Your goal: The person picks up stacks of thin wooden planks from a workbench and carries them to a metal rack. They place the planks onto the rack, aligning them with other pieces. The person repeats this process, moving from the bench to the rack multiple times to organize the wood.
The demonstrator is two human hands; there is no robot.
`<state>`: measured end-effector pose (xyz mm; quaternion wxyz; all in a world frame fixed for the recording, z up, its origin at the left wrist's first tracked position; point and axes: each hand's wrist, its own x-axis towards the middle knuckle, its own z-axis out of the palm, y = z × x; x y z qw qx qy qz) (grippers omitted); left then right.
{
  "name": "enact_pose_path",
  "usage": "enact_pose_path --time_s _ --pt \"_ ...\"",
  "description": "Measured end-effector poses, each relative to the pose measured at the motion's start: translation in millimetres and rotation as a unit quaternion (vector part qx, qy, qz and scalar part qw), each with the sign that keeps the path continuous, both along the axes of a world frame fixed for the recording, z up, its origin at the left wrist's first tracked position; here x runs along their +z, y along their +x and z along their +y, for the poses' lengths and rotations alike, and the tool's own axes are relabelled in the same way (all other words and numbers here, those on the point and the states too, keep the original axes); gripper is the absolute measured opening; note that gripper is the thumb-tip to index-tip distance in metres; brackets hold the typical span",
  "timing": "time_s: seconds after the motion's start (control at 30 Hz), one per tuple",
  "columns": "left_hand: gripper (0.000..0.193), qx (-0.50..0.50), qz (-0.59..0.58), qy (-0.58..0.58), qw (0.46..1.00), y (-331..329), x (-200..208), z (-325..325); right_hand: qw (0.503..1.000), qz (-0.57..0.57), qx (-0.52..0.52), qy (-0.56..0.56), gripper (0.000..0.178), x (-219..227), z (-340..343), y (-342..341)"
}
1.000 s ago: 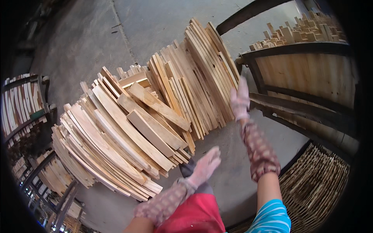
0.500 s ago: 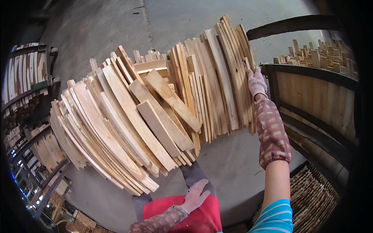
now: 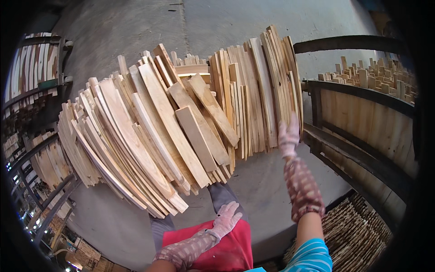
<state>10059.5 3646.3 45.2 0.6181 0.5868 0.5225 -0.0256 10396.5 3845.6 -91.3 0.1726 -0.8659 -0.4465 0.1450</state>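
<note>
A long row of wooden slats [image 3: 149, 131] stands on edge across the middle, fanned from left to right. On top of it a few short boards [image 3: 194, 140] lie aslant. My right hand [image 3: 289, 138], in a pale pink knit glove, is at the near ends of the rightmost slats [image 3: 290, 90]. Its fingers point up and look stretched out, slightly blurred; whether they touch the wood I cannot tell. My left hand [image 3: 226, 220], gloved alike, rests with fingers extended on the red apron [image 3: 226, 251] by my thigh, holding nothing.
At the right stands a dark-framed rack [image 3: 362, 93] with wooden panels, short upright pieces [image 3: 371, 75] behind it and a stack of thin strips [image 3: 344, 231] below. Racks of boards [image 3: 31, 72] line the left. Grey concrete floor [image 3: 226, 20] lies beyond the slats.
My right hand has come down from the upper edge of the right-end slats toward their near ends. My left hand stays on the apron, shifted slightly with the view.
</note>
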Motion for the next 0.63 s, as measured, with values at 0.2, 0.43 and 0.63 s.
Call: enact_pose_path --time_s 0.2,0.43,0.63 --pt "0.050 -0.006 0.022 0.010 1.000 -27 8 -6 0.978 0.190 -0.068 -0.045 0.056 56 -108 -142" --pt "0.046 0.034 0.064 -0.064 0.995 -99 44 -12 0.922 0.347 -0.102 -0.136 0.048 123 -192 -272" --pt "0.040 0.108 0.078 -0.006 0.991 -243 72 0 0.886 0.426 -0.160 -0.087 0.044 159 -171 -340"
